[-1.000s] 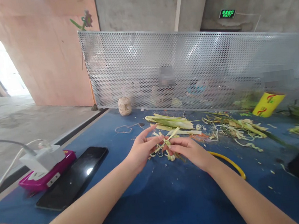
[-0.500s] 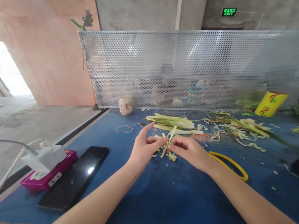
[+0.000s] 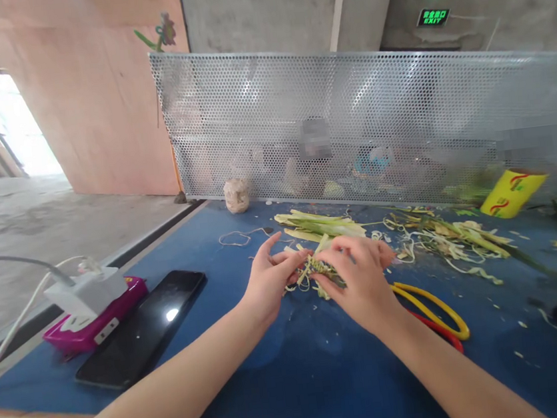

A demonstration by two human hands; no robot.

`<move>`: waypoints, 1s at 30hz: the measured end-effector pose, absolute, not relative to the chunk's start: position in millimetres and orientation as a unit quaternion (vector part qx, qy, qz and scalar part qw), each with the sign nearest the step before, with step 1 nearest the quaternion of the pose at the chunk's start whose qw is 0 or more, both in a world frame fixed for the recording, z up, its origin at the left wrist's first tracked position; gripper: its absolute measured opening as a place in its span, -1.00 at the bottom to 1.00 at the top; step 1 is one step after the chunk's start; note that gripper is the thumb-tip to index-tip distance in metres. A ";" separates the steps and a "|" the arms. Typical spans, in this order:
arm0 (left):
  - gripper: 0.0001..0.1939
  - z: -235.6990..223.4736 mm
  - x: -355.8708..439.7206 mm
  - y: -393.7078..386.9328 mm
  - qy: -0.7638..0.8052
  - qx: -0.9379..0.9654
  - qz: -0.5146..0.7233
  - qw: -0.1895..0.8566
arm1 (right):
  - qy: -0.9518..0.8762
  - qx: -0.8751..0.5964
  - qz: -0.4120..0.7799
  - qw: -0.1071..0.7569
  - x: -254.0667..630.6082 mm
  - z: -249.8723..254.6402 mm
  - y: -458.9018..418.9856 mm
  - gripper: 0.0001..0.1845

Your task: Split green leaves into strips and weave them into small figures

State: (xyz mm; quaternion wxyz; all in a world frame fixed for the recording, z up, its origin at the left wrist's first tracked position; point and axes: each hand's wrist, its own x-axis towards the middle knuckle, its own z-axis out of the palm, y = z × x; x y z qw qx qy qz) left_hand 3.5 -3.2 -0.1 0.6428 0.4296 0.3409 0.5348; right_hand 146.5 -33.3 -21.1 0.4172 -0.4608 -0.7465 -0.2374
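Note:
A small woven piece of pale green leaf strips [image 3: 319, 265] is between my hands, above the blue tabletop. My left hand [image 3: 269, 280] pinches its left side between thumb and fingers, with the index finger raised. On the right side, my right hand [image 3: 361, 277] has its thumb below and fingers above the piece, closed around it; its fingertips partly cover the weave. Loose strip ends poke out toward the table. Just beyond lie long flat green leaf pieces [image 3: 318, 223]. Beside my right wrist are a yellow loop handle [image 3: 438, 308] and a red one [image 3: 436, 330], partly hidden by the arm.
A black phone [image 3: 144, 328] and a magenta power strip [image 3: 98, 323] with a white charger lie left. Leaf scraps [image 3: 456, 242] and a yellow roll [image 3: 513, 193] are at right. A perforated metal screen [image 3: 268, 116] stands behind a whitish lump [image 3: 236, 196]; a person shows through it.
My right hand has lifted and turned, its fingers now spread over the woven piece. The red handle has come into view beside the yellow one. My left hand keeps its pinch.

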 end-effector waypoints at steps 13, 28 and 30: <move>-0.23 6.0 1.9 -8.4 0.285 0.483 0.578 0.593 | -0.726 -0.325 0.044 0.605 147.7 -17.0 -32.4 -0.91; -0.11 -4.7 -7.5 -0.4 0.279 0.778 0.507 0.244 | -0.483 -0.321 0.442 0.684 152.2 -13.1 -23.2 -0.90; -0.16 -2.9 -8.7 -1.2 0.298 0.790 0.488 0.220 | -0.496 -0.330 0.445 0.669 152.5 -14.2 -23.1 -0.89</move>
